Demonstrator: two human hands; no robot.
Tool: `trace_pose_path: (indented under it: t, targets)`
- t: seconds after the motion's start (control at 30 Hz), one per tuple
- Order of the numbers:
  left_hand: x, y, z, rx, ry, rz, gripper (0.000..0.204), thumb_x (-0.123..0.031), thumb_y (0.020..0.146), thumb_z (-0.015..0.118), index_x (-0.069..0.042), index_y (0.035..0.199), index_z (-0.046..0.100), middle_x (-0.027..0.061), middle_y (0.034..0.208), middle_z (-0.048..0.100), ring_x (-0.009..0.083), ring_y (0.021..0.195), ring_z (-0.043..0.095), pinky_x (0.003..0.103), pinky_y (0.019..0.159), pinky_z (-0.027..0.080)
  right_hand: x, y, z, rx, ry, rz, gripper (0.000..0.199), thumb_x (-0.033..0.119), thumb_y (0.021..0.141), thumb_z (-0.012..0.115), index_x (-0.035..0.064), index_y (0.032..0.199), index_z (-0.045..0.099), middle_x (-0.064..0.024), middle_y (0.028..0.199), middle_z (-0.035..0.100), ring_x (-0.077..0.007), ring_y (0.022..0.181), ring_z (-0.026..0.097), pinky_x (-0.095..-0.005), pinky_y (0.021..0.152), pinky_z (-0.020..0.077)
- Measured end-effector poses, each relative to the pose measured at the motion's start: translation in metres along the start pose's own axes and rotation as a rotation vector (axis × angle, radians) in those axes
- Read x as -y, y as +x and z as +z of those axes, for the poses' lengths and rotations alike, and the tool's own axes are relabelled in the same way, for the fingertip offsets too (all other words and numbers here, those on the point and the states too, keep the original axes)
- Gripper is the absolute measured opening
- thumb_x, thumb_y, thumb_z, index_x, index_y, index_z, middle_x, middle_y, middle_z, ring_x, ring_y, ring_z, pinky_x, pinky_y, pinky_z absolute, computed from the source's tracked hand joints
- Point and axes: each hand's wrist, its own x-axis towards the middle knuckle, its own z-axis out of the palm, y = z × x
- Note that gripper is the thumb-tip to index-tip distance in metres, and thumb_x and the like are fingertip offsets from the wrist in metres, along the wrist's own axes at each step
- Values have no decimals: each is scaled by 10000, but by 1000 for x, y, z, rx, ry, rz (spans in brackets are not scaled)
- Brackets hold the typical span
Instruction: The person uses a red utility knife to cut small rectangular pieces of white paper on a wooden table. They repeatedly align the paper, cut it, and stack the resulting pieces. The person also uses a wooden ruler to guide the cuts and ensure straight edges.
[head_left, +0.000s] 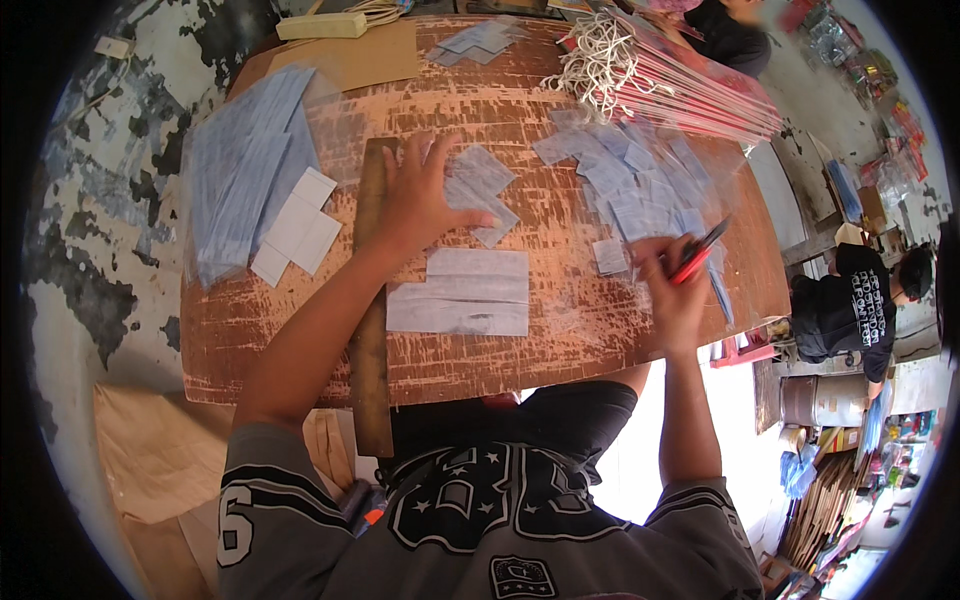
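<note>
My left hand [420,190] is spread open, its fingers by the upper end of a long dark ruler [371,350] and its thumb over bluish cut pieces [480,180]. The ruler runs down past the table's near edge. Right of it lies a pale, notched rectangular sheet [460,300]. Farther right, my right hand [672,300] is closed around a red and black utility knife [692,262], which points up and to the right. Just beyond that hand a heap of translucent bluish cut pieces [630,180] is scattered, with a small pale square [609,256] beside it.
Long bluish sheets [245,180] and white cut sheets [300,230] lie left on the worn brown table [570,370]. Cardboard [375,62] lies at the far left, red strips with white cords [660,85] at the far right. Other people [858,300] are at the right.
</note>
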Motion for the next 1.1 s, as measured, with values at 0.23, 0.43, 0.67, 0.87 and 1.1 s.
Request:
trace_pose_path:
  t: [0.23, 0.43, 0.67, 0.87, 1.1]
  targets:
    - [-4, 3, -11, -46, -20, -15, 1006, -511, 685, 999, -149, 1487, 512, 183, 1406, 457, 412, 1370, 486, 648, 1214, 314, 2, 49, -21, -408, -395, -201, 303, 134, 995, 798, -86, 1164, 677, -165, 1137, 780, -221, 991, 760, -327, 806, 614]
    - [-9, 1, -21, -94, -172, -71, 899, -343, 731, 1010, -131, 1456, 523, 175, 1344, 469, 326, 1199, 541, 478, 1035, 474, 5, 17, 24, -57, -50, 230, 294, 277, 1043, 766, 18, 1123, 652, -43, 820, 706, -80, 619, 590, -237, 559, 438]
    - [-9, 4, -27, -159, -250, -128, 796, -293, 792, 988, -111, 1447, 573, 102, 1202, 555, 234, 1076, 603, 381, 909, 563, 11, 1, 53, 35, -568, 66, 320, 206, 1023, 748, -23, 1146, 562, -236, 886, 670, -449, 828, 677, -485, 744, 530]
    - [5, 0, -19, -268, -272, -34, 708, -253, 856, 946, -94, 1443, 582, 111, 1238, 544, 229, 1109, 602, 370, 930, 559, 4, -9, 61, -42, -696, -126, 341, 174, 1007, 737, -41, 1215, 574, -287, 1122, 662, -500, 975, 674, -539, 815, 534]
    - [9, 4, -14, -336, -382, -102, 506, -149, 938, 861, -95, 1386, 633, 93, 1259, 548, 196, 1084, 591, 341, 929, 535, -6, -10, 65, -87, -704, -199, 359, 177, 994, 750, -22, 1256, 605, -237, 1124, 619, -458, 1057, 605, -536, 914, 502]
